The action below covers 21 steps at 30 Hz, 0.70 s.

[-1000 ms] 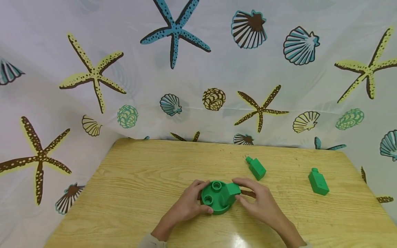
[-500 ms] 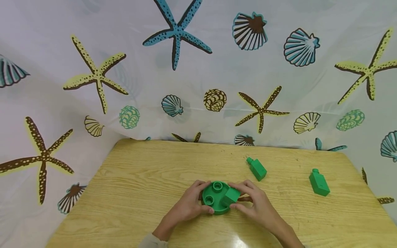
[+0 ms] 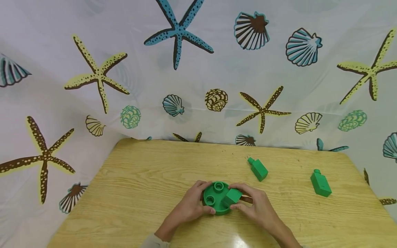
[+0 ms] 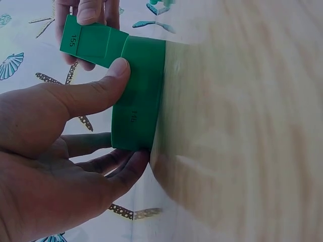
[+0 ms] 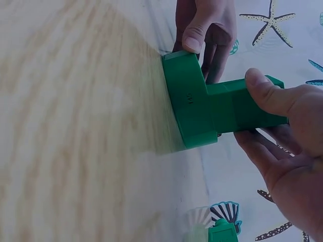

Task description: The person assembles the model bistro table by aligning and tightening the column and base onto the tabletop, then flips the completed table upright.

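Observation:
A round green base with raised rim and two visible threaded sockets lies on the wooden table. My left hand grips its left side, thumb at the front and fingers round the back; the left wrist view shows the number 146 on its wall. A green rectangular block stands on the base's right part, its lower end hidden. My right hand pinches this block between thumb and fingers. In the left wrist view the block bears the number 155 and leans a little from the base.
Two more green blocks with threaded necks lie on their sides: one behind my right hand, another farther right. The wooden table meets a white cloth printed with starfish and shells at its back and sides.
My right hand has turned the block on the base, and its fingers have shifted round it. The left hand keeps its hold on the base.

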Motion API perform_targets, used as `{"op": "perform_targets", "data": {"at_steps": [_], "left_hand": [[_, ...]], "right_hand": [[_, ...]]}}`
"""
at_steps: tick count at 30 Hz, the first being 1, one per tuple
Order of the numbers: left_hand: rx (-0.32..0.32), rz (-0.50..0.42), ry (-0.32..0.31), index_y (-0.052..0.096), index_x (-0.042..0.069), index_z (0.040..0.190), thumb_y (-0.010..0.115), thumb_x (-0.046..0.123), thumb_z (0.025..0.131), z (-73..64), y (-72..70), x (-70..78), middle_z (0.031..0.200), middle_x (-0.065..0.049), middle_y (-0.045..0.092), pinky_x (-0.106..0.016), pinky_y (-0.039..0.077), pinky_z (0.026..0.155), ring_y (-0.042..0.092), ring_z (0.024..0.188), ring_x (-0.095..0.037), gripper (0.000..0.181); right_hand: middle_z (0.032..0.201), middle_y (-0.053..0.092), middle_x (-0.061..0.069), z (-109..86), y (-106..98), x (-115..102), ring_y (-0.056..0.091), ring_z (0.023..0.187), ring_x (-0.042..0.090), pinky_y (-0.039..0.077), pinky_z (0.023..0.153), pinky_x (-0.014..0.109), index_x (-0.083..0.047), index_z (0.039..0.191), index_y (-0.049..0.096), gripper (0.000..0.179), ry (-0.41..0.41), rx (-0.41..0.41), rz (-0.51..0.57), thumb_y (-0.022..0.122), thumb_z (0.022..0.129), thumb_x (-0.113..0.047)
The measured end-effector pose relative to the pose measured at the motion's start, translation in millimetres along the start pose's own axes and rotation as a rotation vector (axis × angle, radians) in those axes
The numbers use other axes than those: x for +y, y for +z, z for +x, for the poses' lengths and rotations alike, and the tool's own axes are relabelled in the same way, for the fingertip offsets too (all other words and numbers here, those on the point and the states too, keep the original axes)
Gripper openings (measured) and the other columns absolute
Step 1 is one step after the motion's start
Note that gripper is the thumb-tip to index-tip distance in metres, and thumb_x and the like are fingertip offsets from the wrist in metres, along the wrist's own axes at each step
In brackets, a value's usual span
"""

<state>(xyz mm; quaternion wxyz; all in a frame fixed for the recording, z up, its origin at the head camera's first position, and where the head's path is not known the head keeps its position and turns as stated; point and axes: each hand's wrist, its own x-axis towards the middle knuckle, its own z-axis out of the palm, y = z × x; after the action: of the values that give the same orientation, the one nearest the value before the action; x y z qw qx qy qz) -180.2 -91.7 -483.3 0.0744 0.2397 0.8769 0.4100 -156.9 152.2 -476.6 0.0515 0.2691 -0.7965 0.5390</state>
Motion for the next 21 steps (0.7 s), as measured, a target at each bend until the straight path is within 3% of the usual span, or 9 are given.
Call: {"op": "perform_targets", "data": {"at_steps": [8, 15, 18, 21], "left_hand": [[-0.011, -0.004, -0.001, 0.037, -0.004, 0.142, 0.083, 0.021, 0.074, -1.8, -1.0, 1.6, 0.132, -0.016, 0.044, -0.045, 0.041, 0.099, 0.045, 0.12, -0.031, 0.086], [-0.009, 0.029, -0.013, 0.037, -0.003, 0.142, 0.083, 0.023, 0.074, -5.5, -4.6, 6.9, 0.131, -0.018, 0.044, -0.05, 0.039, 0.101, 0.045, 0.121, -0.034, 0.086], [0.023, 0.058, 0.008, 0.042, -0.002, 0.14, 0.081, 0.025, 0.076, -5.9, -5.0, 12.2, 0.131, -0.017, 0.044, -0.05, 0.04, 0.099, 0.045, 0.12, -0.035, 0.079], [0.057, 0.065, 0.031, 0.048, 0.002, 0.136, 0.078, 0.025, 0.079, -5.1, -4.1, 20.9, 0.13, -0.014, 0.044, -0.048, 0.043, 0.097, 0.046, 0.118, -0.032, 0.069]], "right_hand": [[0.119, 0.063, 0.005, -1.0, 1.5, -1.6, 0.061, 0.109, 0.018, 0.054, 0.081, 0.028, -0.009, 0.122, 0.061, 0.052, 0.022, 0.003, 0.008, 0.08, 0.074, -0.013], [0.126, 0.059, 0.007, -1.3, -7.1, -5.8, 0.056, 0.116, 0.02, 0.051, 0.088, 0.03, -0.02, 0.131, 0.054, 0.057, 0.055, -0.043, 0.068, 0.077, 0.079, -0.019], [0.124, 0.059, 0.006, 0.0, -19.3, -9.2, 0.057, 0.114, 0.026, 0.051, 0.089, 0.033, -0.017, 0.131, 0.053, 0.051, 0.063, 0.0, 0.097, 0.073, 0.084, -0.017], [0.118, 0.061, 0.007, 3.2, -34.3, -18.0, 0.059, 0.11, 0.031, 0.052, 0.087, 0.034, -0.012, 0.128, 0.055, 0.043, 0.084, 0.087, 0.054, 0.069, 0.088, -0.014]]}}
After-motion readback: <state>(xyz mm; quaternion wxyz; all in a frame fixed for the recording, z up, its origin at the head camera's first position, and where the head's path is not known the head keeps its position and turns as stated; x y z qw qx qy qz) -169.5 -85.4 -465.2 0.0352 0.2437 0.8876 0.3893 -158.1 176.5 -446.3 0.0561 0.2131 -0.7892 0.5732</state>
